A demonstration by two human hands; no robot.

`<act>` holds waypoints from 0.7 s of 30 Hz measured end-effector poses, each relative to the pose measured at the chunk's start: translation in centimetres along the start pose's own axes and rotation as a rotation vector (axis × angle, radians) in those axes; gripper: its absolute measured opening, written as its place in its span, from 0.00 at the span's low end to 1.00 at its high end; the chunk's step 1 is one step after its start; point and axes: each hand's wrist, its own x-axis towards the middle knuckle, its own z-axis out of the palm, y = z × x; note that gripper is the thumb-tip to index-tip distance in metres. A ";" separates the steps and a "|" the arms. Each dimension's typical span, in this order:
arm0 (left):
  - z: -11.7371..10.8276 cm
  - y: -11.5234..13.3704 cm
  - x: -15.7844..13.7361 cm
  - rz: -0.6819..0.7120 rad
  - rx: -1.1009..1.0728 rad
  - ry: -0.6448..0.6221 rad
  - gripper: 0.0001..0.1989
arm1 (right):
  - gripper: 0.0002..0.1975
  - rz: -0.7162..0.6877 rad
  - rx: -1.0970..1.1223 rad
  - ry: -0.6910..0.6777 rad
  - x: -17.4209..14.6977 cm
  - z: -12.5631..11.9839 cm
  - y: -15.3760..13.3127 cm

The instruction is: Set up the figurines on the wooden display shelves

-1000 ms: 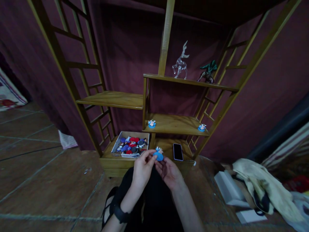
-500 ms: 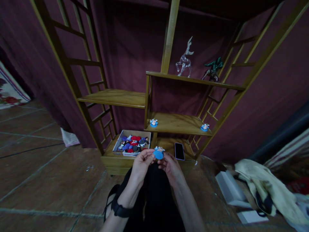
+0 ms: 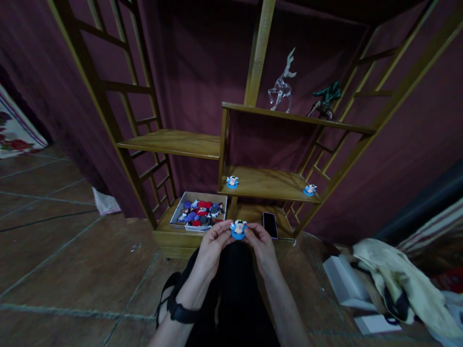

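Observation:
A small figurine (image 3: 238, 230) on a round blue base is held upright in front of my knees. My left hand (image 3: 213, 246) pinches the base from the left, and my right hand (image 3: 261, 245) grips it from the right. Just behind my left hand stands an open cardboard box (image 3: 175, 221) with several red, purple and dark figurines jumbled inside. Two similar blue-based figures rest on the middle shelf (image 3: 267, 182): one figure (image 3: 232, 182) at its left end, the other figure (image 3: 310, 190) at its right end.
On the lowest shelf lies a phone (image 3: 269, 225), right of the box. A clear deer statuette (image 3: 282, 89) and a dark green statuette (image 3: 326, 101) stand on the upper shelf (image 3: 300, 119). White boxes (image 3: 347, 284) and pale cloth (image 3: 390, 279) lie on the floor at right.
The held figurine has been tipped, so its front now shows more than its flat blue base. My right fingers have closed onto the base's right edge. The view has shifted slightly.

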 end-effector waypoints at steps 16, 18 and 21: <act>-0.4 -0.1 0.7 -0.051 -0.064 -0.007 0.13 | 0.11 -0.075 -0.071 -0.005 0.0 0.7 -0.2; -0.7 -0.2 0.9 -0.075 -0.095 -0.018 0.13 | 0.11 -0.077 -0.068 -0.008 0.0 0.9 -0.2; -1.1 -0.4 1.3 -0.113 -0.163 -0.032 0.13 | 0.12 -0.095 -0.074 -0.039 0.0 1.2 -0.2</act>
